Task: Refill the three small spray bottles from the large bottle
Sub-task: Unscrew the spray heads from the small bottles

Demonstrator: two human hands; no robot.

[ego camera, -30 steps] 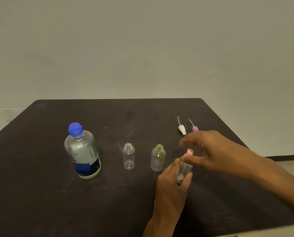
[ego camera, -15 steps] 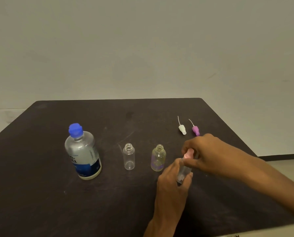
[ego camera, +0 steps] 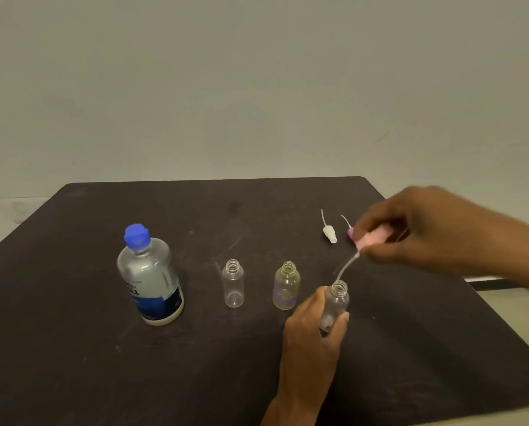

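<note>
The right hand (ego camera: 435,232) pinches a pale pink spray head (ego camera: 375,236) between thumb and fingertips, its thin, bendy dip tube (ego camera: 346,269) trailing down and to the left, the tip just at or barely out of the threaded mouth of the third small bottle (ego camera: 335,302). I cannot tell whether the tube end has cleared the rim. The left hand (ego camera: 312,339) wraps the lower body of that bottle from below and holds it upright, or nearly so, low over the desk (ego camera: 72,348). So the pump lies up and to the right of the bottle it came from, with its long axis slanting along that same line; the right hand is the nearer one to the patch of desk where the other two heads lie.

Those two, a white spray head (ego camera: 330,233) and a purple one (ego camera: 350,232), rest on their sides at the far right, tubes pointing away, the purple one partly behind the right hand's fingers. I'd expect the pink one to be set beside them.

To the left stand two more open bottles: a yellowish bottle (ego camera: 286,287) with a faint purple print, close to the left hand, and a clear bottle (ego camera: 234,285) beyond it. All are hard, glossy, see-through plastic with ridged necks, and look empty. Farthest left stands the large bottle (ego camera: 149,278), rounded, blue-labelled, its blue cap (ego camera: 137,236) still on, nearer the left hand. The desk is matte, dark and scuffed.
</note>
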